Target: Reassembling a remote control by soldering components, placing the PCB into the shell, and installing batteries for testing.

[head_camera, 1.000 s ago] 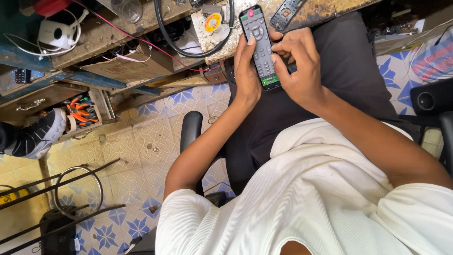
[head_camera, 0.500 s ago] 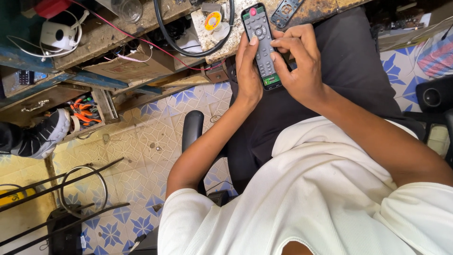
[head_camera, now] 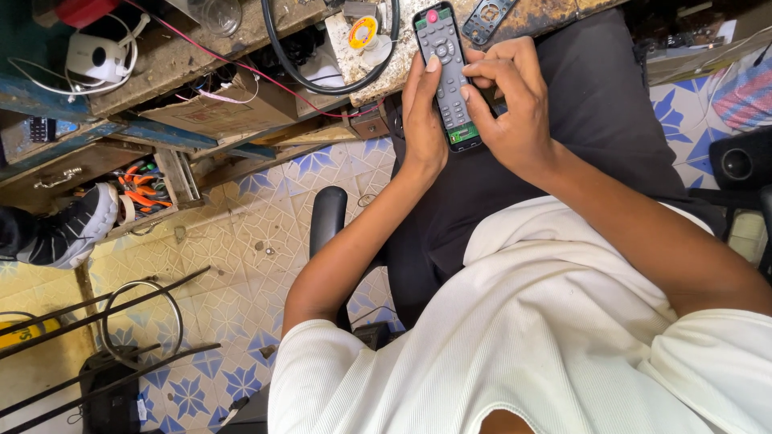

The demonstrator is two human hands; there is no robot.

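A grey remote control (head_camera: pixel 445 64) with a pink button at its top is held over my lap, near the workbench edge. A green circuit board shows at its lower end. My left hand (head_camera: pixel 423 112) grips its left side, thumb resting on the buttons. My right hand (head_camera: pixel 513 104) holds the right side, fingertips pressed against the remote's edge. Both forearms reach forward from my white shirt.
A worn workbench (head_camera: pixel 241 56) carries a black cable loop (head_camera: pixel 322 72), a solder reel (head_camera: pixel 363 34), a black remote cover (head_camera: pixel 489 18) and a white device with wires (head_camera: pixel 92 56). An open drawer (head_camera: pixel 149 189) holds orange pliers. A person's shoe (head_camera: pixel 68 229) rests at left.
The view has shifted slightly; both hands stay on the remote, which sits a little lower and more to the right in the picture. My right fingers have shifted along its edge.
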